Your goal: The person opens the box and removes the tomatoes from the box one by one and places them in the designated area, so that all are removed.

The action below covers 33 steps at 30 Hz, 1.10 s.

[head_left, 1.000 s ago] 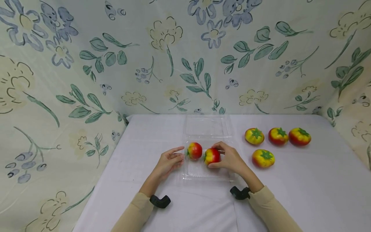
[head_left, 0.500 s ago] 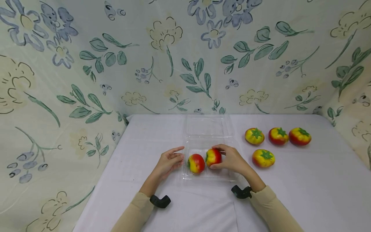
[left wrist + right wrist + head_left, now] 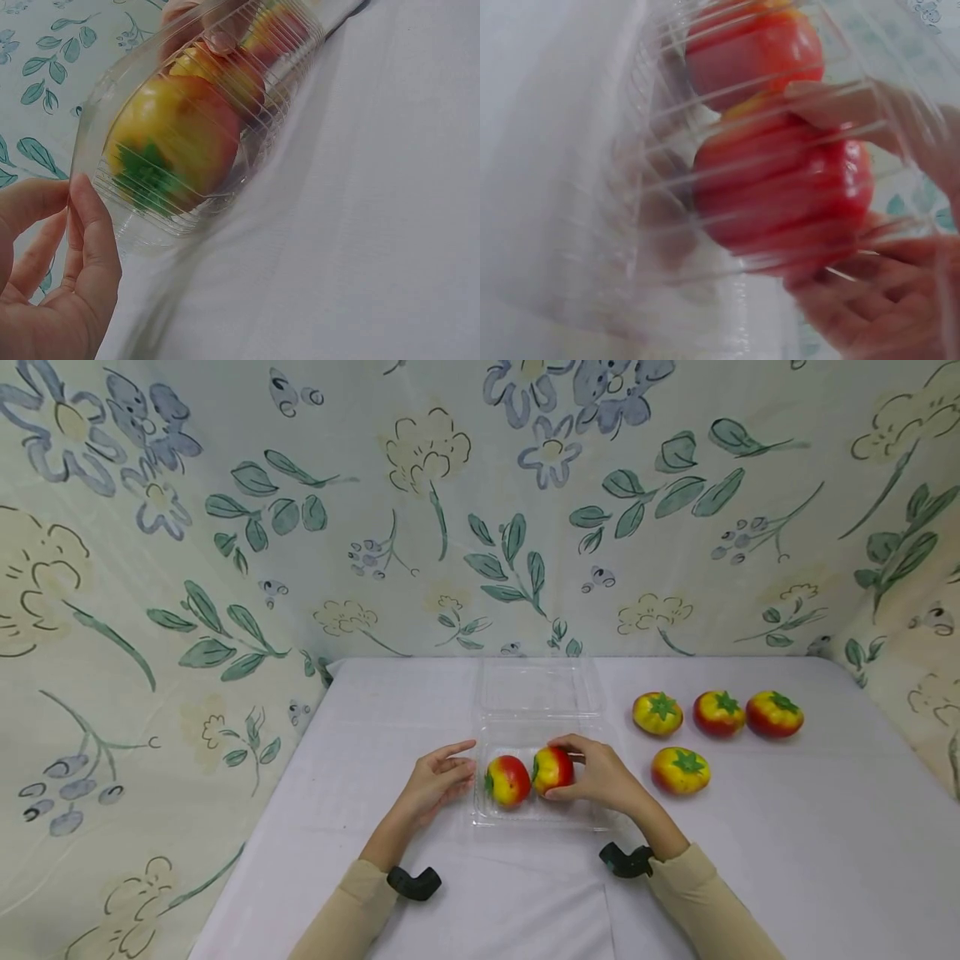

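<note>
A clear plastic clamshell container (image 3: 540,817) lies on the table with its lid (image 3: 536,687) folded back, away from me. My left hand (image 3: 437,783) pinches its left rim between thumb and fingertips, as the left wrist view shows. Inside, a red-and-yellow toy fruit (image 3: 508,782) with a green leafy top lies on its side at the left, its top turned left. Right beside it, my right hand (image 3: 596,774) grips a second red-and-yellow fruit (image 3: 553,771) between thumb and fingers. In the right wrist view this held fruit (image 3: 780,187) shows through the container's ribbed wall.
To the right of the container, a yellower fruit (image 3: 657,714) and two redder ones (image 3: 719,714) stand in a back row. Another fruit (image 3: 680,771) sits in front of them. White cloth (image 3: 360,735) covers the table, and a floral curtain (image 3: 450,510) hangs behind.
The left fruit in the container has moved toward me and turned a little. My right hand has shifted slightly right and toward me with its fruit. The left hand stays at the rim.
</note>
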Motion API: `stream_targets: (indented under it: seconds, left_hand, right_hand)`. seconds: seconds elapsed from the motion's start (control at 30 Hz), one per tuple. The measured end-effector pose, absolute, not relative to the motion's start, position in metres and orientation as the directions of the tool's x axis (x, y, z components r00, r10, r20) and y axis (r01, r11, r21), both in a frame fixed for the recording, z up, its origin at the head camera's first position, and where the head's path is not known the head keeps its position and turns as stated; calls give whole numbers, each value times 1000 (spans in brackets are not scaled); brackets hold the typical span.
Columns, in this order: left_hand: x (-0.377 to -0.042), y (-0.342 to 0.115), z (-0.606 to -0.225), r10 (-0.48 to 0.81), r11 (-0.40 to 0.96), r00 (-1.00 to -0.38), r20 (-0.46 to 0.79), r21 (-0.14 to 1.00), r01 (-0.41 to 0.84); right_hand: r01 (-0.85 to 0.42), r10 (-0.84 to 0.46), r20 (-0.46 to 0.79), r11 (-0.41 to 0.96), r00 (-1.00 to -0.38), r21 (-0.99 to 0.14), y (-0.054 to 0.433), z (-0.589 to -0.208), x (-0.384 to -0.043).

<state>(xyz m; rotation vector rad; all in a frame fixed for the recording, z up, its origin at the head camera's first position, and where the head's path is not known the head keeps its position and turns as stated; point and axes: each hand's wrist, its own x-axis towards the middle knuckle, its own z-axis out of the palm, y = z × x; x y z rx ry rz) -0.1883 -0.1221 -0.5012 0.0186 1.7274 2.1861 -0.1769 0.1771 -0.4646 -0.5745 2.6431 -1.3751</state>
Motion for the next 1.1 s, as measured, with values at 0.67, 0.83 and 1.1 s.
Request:
stream_targets:
  seconds: [0.67, 0.83, 1.1]
  left_hand:
    - [-187, -123, -503, 278, -188, -939, -201, 948, -258]
    - [-187, -123, -503, 288, -186, -939, -188, 951, -248]
    - [-187, -123, -502, 277, -182, -939, -205, 948, -260]
  right_hand:
    - [-292, -392, 96, 478, -915, -828, 172, -466, -173]
    - [-309, -396, 114, 475, -911, -824, 172, -465, -173]
    - [-295, -396, 96, 479, -913, -827, 175, -465, -174]
